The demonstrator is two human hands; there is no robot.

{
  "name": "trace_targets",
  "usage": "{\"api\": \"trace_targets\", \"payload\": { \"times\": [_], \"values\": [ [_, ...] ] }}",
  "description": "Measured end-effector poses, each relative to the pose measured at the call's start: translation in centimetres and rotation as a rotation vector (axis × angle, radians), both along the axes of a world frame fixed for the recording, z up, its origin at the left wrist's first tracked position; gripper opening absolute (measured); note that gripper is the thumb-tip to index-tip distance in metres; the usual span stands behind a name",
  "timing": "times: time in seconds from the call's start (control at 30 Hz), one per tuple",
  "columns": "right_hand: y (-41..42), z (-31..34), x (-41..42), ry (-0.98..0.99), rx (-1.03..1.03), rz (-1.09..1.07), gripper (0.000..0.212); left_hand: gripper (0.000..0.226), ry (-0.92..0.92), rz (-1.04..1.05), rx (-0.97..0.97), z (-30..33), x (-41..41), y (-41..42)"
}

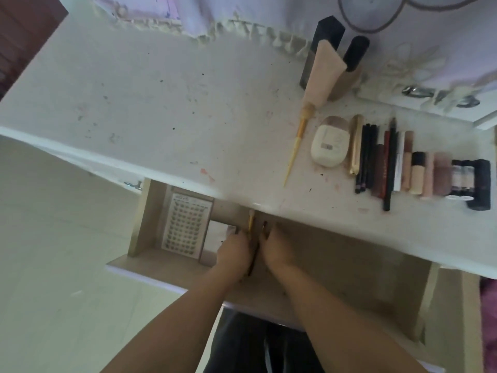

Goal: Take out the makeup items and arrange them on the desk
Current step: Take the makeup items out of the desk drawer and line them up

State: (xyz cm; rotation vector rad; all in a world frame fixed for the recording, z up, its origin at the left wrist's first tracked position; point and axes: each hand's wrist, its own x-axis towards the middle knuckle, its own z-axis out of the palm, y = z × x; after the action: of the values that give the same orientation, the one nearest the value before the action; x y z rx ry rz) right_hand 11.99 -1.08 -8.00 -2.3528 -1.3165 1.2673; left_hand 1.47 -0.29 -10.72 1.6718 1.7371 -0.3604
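Both my hands reach into the open drawer (336, 254) under the white desk (166, 111). My left hand (233, 251) grips a thin brush-like stick (251, 220) with a gold ferrule; its dark handle shows between my hands. My right hand (277, 244) lies beside it inside the drawer with fingers pointing forward; whether it holds anything is hidden. On the desk at the right lies a row of makeup items: a cream compact (329, 146), a gold tube (355, 144), dark pencils (365, 157), small bottles (418, 176) and a black case (480, 184).
A gold-handled tool (295, 149) lies on the desk beside a peach tube (324, 74) and tall black containers (322, 49). A printed sheet (185, 222) lies in the drawer's left part. Frilled cloth (242, 25) edges the desk's far side. Pale floor (53, 251) is at the left.
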Motion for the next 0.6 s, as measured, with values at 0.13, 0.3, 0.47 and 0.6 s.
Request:
{"api": "trace_targets", "payload": {
  "times": [0.13, 0.3, 0.47, 0.6],
  "values": [
    [-0.7, -1.2, -0.2, 0.062, 0.012, -0.02, 0.033, 0.02, -0.077, 0.028, 0.008, 1.2, -0.8, -0.3],
    [-1.0, -0.4, 0.9, -0.036, -0.033, 0.259, 0.023, 0.038, -0.163, -0.109, -0.011, 5.2, -2.7, -0.9],
    [-2.5, 8.8, 1.6, -0.08, 0.185, 0.488, 0.017, 0.024, -0.389, -0.254, 0.077, 11.8, -5.3, -1.9],
    [0.7, 16.9, 3.6, 0.034, 0.425, 0.292, 0.016, 0.014, -0.455, -0.204, 0.322, 17.7, -5.2, 2.1]
  ]
}}
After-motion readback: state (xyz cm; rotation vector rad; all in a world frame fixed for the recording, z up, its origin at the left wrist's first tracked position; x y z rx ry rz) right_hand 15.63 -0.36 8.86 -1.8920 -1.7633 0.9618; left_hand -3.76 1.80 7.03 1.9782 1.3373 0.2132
